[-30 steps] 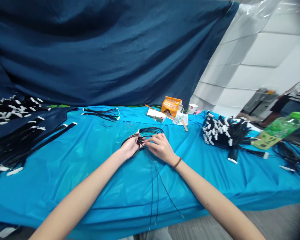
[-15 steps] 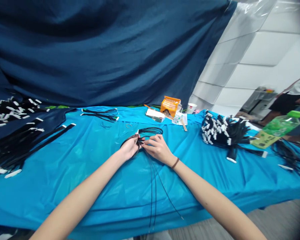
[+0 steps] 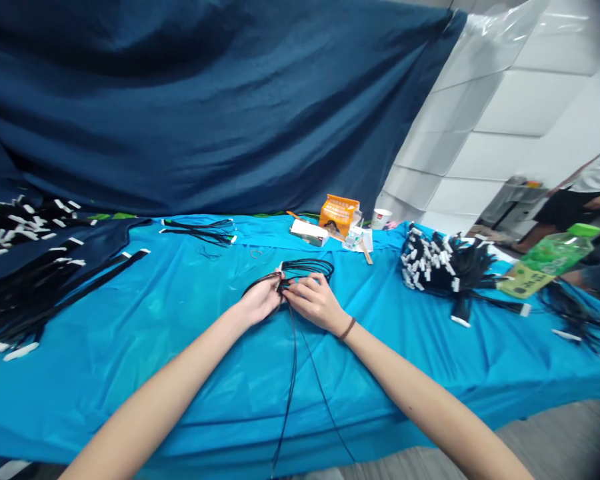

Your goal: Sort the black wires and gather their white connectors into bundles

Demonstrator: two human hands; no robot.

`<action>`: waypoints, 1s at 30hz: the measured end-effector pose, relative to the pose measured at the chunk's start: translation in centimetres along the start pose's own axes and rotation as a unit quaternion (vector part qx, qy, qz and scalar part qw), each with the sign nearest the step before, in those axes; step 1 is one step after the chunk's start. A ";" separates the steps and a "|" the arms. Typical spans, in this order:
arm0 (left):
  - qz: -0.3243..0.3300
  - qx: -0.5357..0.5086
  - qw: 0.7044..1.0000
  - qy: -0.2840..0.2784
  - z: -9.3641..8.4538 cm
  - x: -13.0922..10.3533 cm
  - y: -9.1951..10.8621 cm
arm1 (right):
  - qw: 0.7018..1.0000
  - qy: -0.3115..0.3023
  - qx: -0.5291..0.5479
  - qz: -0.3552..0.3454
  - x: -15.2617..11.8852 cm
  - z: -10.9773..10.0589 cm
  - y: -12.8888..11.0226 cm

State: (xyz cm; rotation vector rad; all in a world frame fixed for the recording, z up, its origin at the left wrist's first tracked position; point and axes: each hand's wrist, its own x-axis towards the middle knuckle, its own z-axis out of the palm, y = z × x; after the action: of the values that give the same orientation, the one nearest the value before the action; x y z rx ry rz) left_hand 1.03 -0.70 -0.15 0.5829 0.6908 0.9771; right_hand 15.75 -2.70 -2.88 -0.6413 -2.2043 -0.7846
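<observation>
Over the middle of the blue cloth, my left hand (image 3: 261,298) is closed around a bundle of thin black wires (image 3: 307,265). The bundle bends in loops past my fingers, and a small white connector shows at its upper end. Close against it, my right hand (image 3: 316,300) pinches some of the same wires between thumb and fingers; the exact pinch point is partly hidden. A few loose wire ends (image 3: 291,387) hang from between the hands down over the table's front edge.
Black cables with white connectors (image 3: 35,273) are heaped at the left, with another pile (image 3: 430,260) at the right. A smaller cable bunch (image 3: 200,231), an orange bag (image 3: 339,213), a paper cup (image 3: 381,218) and a green-capped bottle (image 3: 550,260) stand about. Another person (image 3: 587,190) is at far right.
The hanging wire ends have swung left and lower. Both hands stay together on the bundle, whose loops have spread slightly to the right. The view has shifted a little.
</observation>
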 end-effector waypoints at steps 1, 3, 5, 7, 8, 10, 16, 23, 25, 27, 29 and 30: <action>0.000 -0.001 1.000 -0.001 0.1 -0.1 0.0 | 1.000 0.002 -0.001 0.002 0.0 0.0 0.0; -0.002 -0.002 1.000 -0.006 0.4 -0.4 0.1 | 1.000 0.006 -0.001 0.007 0.1 -0.1 0.1; -0.006 -0.002 1.000 -0.016 0.5 -0.5 0.3 | 1.000 0.009 0.006 0.011 0.1 -0.1 0.2; -0.007 0.000 1.000 -0.028 0.4 -0.5 0.3 | 0.999 0.012 0.029 0.020 0.1 -0.2 0.2; -0.005 -0.001 0.999 -0.032 0.3 -0.5 0.3 | 0.998 0.013 0.050 0.031 0.2 -0.2 0.3; 0.004 -0.002 0.999 -0.035 0.0 -0.4 0.3 | 0.991 0.023 0.113 0.069 0.4 -0.4 0.2; 0.022 0.030 0.999 -0.032 -0.4 -0.1 0.3 | 0.849 0.120 0.402 0.321 1.8 -1.7 -0.2; 0.026 0.029 0.999 0.009 0.0 -0.3 0.3 | 0.582 0.298 0.576 0.492 2.2 -3.5 2.4; 0.033 0.025 0.999 0.012 0.1 -0.2 0.1 | 0.640 0.307 0.500 0.496 2.0 -3.8 2.6; 0.044 0.022 0.999 0.009 0.0 -0.1 -0.2 | 0.753 0.273 0.384 0.459 1.8 -3.7 2.1; 0.063 0.022 0.998 0.000 -0.1 0.0 -0.5 | 0.864 0.201 0.268 0.376 1.6 -3.4 1.2; 0.076 0.023 0.997 -0.007 -0.2 0.0 -0.6 | 0.903 0.161 0.226 0.327 1.6 -3.1 0.7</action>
State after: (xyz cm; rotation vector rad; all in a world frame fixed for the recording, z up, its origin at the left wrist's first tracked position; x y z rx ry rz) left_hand 1.18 -0.96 -0.71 0.6892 0.6649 1.1001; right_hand 16.57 -4.03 0.30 -0.8642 -1.6163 -0.0157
